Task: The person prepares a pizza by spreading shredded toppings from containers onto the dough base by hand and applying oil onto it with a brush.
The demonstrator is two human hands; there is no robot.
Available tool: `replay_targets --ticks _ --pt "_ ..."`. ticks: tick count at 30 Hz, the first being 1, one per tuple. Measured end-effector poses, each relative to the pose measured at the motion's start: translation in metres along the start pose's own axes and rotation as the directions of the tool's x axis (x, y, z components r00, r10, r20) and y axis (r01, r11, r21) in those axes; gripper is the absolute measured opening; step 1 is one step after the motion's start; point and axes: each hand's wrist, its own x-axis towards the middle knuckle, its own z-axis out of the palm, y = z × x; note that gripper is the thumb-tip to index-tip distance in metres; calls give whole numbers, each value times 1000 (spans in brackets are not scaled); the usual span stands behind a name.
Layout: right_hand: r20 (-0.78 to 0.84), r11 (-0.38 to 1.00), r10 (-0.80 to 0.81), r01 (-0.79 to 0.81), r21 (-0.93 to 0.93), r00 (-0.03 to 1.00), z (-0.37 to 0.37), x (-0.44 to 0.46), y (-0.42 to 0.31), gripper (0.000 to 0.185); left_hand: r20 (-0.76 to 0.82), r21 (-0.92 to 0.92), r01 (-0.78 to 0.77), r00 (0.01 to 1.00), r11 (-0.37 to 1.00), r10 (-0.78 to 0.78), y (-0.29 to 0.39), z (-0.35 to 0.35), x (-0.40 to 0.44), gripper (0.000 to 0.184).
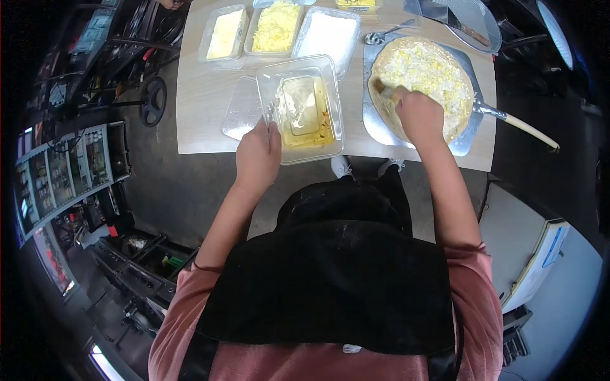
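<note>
Black apron (343, 286) nearest. Left hand (257, 152) grips the side of one oil tub (305, 155); right hand (420, 117) is closed round one brush (381, 86), at the left edge of one pizza (422, 82) on one metal peel (459, 147). Topping looks fully spread, crust pale. Edge oiling looks part-done; can't tell how much is left, bristles half hidden. Filled tubs (270, 54) beyond: four. Spoon (376, 38): one, set down.

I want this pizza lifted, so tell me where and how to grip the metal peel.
Probably the pale handle of the peel, taken from the person's right: long and slim, it juts past the right edge of the table, clear of the pizza.
</note>
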Motion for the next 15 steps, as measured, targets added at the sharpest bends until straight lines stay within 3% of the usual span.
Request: replay_targets --ticks 2,4,7,9,13,15 --pt "-11 999 -25 25 -20 1000 -5 -16 1 11 14 2 6 1000 1000 -6 -4 0 -2 23" --pt "-59 999 -30 29 -27 998 -11 -17 3 10 50 19 14 999 1000 -15 -5 0 -3 38" --pt "-128 999 -27 20 -49 991 -12 -5 2 10 70 55 10 997 998 -14 -3 4 -3 38" --pt "-109 992 -59 46 -117 992 -3 2 -4 10 29 21 -22 999 1000 22 0 7 -2 22" --pt "-9 992 -85 83 -98 996 -8 -29 -6 9 0 -8 -76 997 997 76 2 7 -1 24" --pt "-48 994 -79 76 -76 996 -14 -36 -1 11 17 13 -69 997 997 69 1 10 1 24"
